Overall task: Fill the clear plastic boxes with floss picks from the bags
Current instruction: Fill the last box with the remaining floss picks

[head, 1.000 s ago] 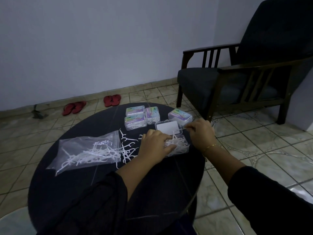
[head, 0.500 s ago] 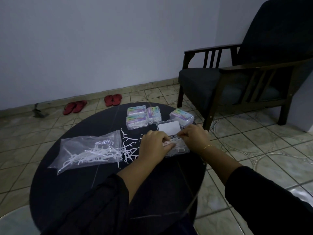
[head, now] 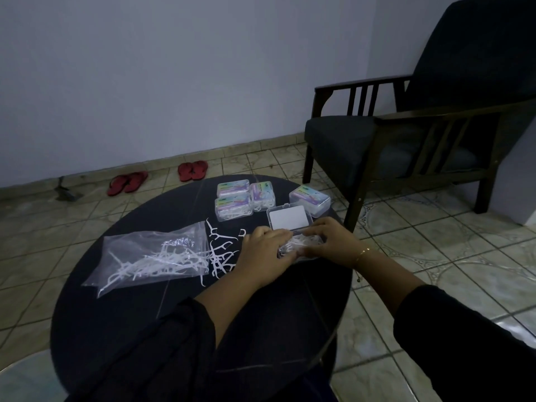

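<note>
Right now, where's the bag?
The bag lies on the left of the round table, beside loose picks left of the hands.

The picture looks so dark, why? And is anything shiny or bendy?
Head view: the room is dim, so the table and chair look almost black. The bag catches small glints. The wide lens bends the wall and floor lines near the edges. The picks stay sharp.
</note>
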Tool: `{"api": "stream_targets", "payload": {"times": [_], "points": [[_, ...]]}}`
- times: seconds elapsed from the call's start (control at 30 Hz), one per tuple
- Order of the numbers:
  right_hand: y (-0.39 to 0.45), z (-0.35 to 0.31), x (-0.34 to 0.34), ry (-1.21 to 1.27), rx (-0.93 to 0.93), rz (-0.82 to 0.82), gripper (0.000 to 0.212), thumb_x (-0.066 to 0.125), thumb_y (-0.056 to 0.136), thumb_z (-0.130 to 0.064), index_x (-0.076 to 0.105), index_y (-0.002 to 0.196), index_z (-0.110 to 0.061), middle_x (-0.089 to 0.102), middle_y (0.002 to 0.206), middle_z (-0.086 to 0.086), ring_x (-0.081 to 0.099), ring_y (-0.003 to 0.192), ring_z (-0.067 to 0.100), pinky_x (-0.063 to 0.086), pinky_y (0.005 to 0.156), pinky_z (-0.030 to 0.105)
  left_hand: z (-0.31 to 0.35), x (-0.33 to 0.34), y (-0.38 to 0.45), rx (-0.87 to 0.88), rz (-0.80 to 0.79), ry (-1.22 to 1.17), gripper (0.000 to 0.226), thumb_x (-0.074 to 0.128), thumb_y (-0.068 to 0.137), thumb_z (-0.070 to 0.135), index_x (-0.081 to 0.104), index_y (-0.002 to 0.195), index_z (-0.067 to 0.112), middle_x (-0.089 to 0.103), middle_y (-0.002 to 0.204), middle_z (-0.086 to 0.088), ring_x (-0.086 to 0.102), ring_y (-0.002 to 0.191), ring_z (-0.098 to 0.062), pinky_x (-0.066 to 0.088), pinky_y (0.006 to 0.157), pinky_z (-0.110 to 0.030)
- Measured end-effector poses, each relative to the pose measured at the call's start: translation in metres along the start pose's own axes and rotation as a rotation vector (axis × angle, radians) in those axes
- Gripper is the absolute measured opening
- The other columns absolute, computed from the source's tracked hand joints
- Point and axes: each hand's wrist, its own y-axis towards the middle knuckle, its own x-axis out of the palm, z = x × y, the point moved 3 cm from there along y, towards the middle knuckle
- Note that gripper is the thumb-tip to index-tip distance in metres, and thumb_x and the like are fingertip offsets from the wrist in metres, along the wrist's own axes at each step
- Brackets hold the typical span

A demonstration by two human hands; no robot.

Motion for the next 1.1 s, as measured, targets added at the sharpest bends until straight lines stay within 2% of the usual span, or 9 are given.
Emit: {"api": "stream_targets", "payload": {"times": [0.17,0.37,0.5,0.6,0.7,0.8,0.87,0.97,1.1], "points": [[0.004,0.000,0.000,-0.137,0.017,0.073,0.043,0.065,0.085,-0.037,0.059,0.125,-0.020,0.045,0.128,0.004,0.040,0.099,0.008,0.034,0.085,0.021,0.000,0.001,-0.004,0.020,-0.055,-0.019,0.052,0.042,0.097,0.046,0.036,0.145,0.029,0.035,0.150,0.016,0.031,0.127,-0.014,0.022,0.102,-0.032],[-0.002,-0.001,0.005,-0.074,0.031,0.212,0.037,0.058,0.091,-0.036,0.061,0.121,-0.015,0.052,0.120,0.004,0.045,0.101,0.009,0.037,0.088,0.023,-0.004,0.005,-0.013,-0.006,-0.023,-0.133,0.060,0.045,0.097,0.042,0.022,0.150,0.029,0.017,0.158,0.011,0.022,0.139,-0.017,0.019,0.110,-0.037],[-0.009,0.013,0.012,0.063,0.061,0.274,0.038,0.043,0.099,-0.032,0.054,0.132,-0.016,0.052,0.127,0.007,0.045,0.116,0.016,0.035,0.097,0.028,-0.009,0.010,-0.023,-0.087,-0.030,-0.125,0.068,0.041,0.097,0.049,0.009,0.153,0.026,0.004,0.160,0.011,0.010,0.145,-0.017,0.013,0.114,-0.043],[-0.013,0.020,0.025,0.001,0.046,0.248,0.039,0.041,0.099,-0.035,0.052,0.135,-0.024,0.049,0.129,0.002,0.045,0.116,0.017,0.040,0.100,0.037,-0.008,0.014,-0.026,-0.096,-0.048,-0.078,0.066,0.034,0.098,0.051,0.008,0.153,0.025,0.004,0.160,0.011,0.008,0.144,-0.014,0.011,0.113,-0.039],[-0.013,0.018,0.030,-0.060,0.017,0.278,0.037,0.044,0.097,-0.036,0.053,0.132,-0.032,0.049,0.125,-0.002,0.047,0.113,0.016,0.044,0.096,0.037,-0.006,0.016,-0.026,-0.084,-0.021,-0.041,0.060,0.031,0.099,0.050,0.014,0.152,0.026,0.008,0.159,0.013,0.010,0.142,-0.011,0.012,0.112,-0.037],[-0.011,0.014,0.026,-0.027,0.051,0.267,0.040,0.049,0.096,-0.033,0.049,0.136,-0.031,0.049,0.125,0.002,0.048,0.112,0.017,0.044,0.097,0.036,-0.005,0.016,-0.028,-0.082,-0.006,-0.026,0.060,0.029,0.099,0.050,0.012,0.152,0.027,0.007,0.159,0.014,0.009,0.142,-0.009,0.012,0.112,-0.038],[-0.011,0.011,0.024,0.042,0.072,0.255,0.048,0.053,0.095,-0.032,0.041,0.141,-0.028,0.050,0.120,0.002,0.051,0.108,0.016,0.046,0.095,0.036,-0.005,0.017,-0.030,-0.100,-0.011,-0.038,0.063,0.028,0.099,0.051,0.007,0.153,0.026,0.004,0.160,0.011,0.006,0.144,-0.010,0.009,0.114,-0.038],[-0.013,0.010,0.023,0.383,0.140,0.290,0.047,0.053,0.095,-0.027,0.038,0.138,-0.022,0.057,0.113,0.001,0.058,0.099,0.014,0.051,0.091,0.041,-0.003,0.017,-0.032,-0.142,0.021,-0.050,0.069,0.030,0.098,0.053,0.004,0.153,0.020,0.010,0.160,0.004,0.006,0.145,-0.013,0.006,0.114,-0.037],[-0.010,0.012,0.021,0.615,0.237,0.278,0.045,0.051,0.096,-0.022,0.036,0.139,-0.020,0.060,0.119,0.003,0.060,0.104,0.017,0.048,0.097,0.044,-0.004,0.015,-0.032,-0.214,0.023,-0.079,0.073,0.033,0.097,0.055,0.005,0.153,0.018,0.019,0.157,-0.006,0.009,0.143,-0.020,0.006,0.114,-0.033]]}}
